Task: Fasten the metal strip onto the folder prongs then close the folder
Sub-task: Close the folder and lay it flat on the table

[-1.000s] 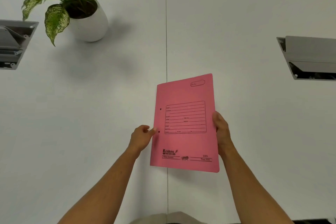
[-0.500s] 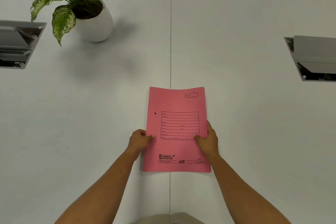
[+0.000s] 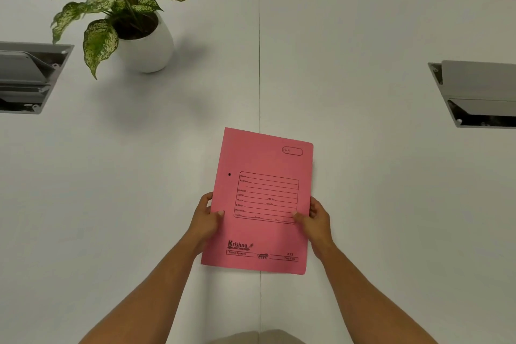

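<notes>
A pink card folder (image 3: pixel 259 165) is closed, front cover up, over the seam of the white table (image 3: pixel 363 204). Printed lines and a logo show on the cover, and a small punched hole sits near its left edge. My left hand (image 3: pixel 206 218) grips the folder's left edge, thumb on the cover. My right hand (image 3: pixel 315 218) grips the right edge the same way. The metal strip and the prongs are hidden inside.
A potted plant in a white pot (image 3: pixel 145 47) stands at the back left. Grey cable boxes with raised lids are set into the table at the left (image 3: pixel 25 78) and at the right (image 3: pixel 480 95). Chairs show beyond the far edge.
The folder has swung from a rightward tilt to a slight leftward one. My right hand shifted from flat along the edge to pinching it, and both hands now hold the sides.
</notes>
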